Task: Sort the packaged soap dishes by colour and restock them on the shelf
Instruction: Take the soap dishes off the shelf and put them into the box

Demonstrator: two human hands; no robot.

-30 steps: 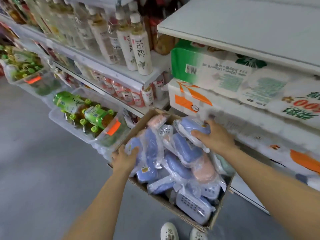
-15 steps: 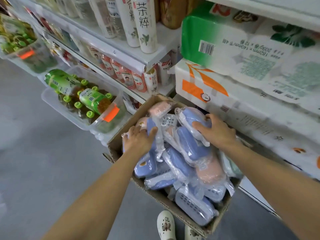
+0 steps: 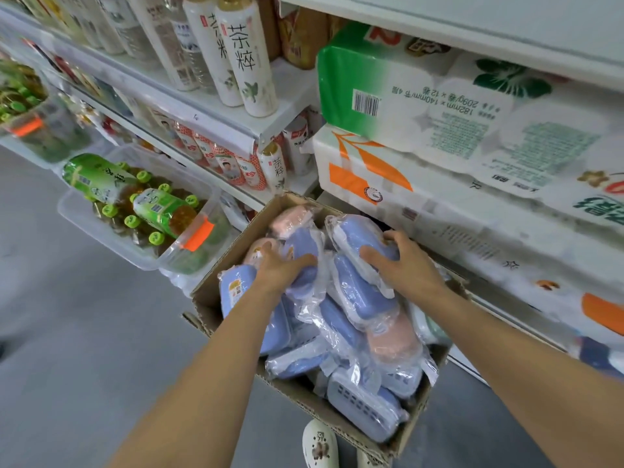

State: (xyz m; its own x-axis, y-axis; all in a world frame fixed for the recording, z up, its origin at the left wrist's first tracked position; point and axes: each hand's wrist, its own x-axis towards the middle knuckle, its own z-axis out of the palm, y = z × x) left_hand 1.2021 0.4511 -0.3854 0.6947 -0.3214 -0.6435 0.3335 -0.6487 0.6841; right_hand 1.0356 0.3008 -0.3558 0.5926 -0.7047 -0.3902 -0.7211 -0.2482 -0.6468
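Note:
An open cardboard box [image 3: 216, 292] on the floor holds several plastic-wrapped soap dishes, mostly blue, a few pink [image 3: 391, 339]. My left hand [image 3: 280, 268] lies on a blue packaged dish [image 3: 305, 251] near the box's middle, fingers curled over its wrapper. My right hand [image 3: 403, 261] grips another blue packaged dish [image 3: 358, 231] at the back right of the box, thumb on its near side. A pink dish [image 3: 290, 217] lies at the far corner of the box.
White shelves [image 3: 216, 126] with tea bottles [image 3: 246, 55] stand behind the box. Stacked tissue packs [image 3: 422, 106] fill the shelf at right. A clear bin [image 3: 148, 255] of green-capped bottles juts out at left. Grey floor lies to the left; white shoes [image 3: 319, 444] show below the box.
My left hand has moved from the box's left edge inward onto a blue dish at the middle. The view has drawn closer to the box. My right hand keeps its hold.

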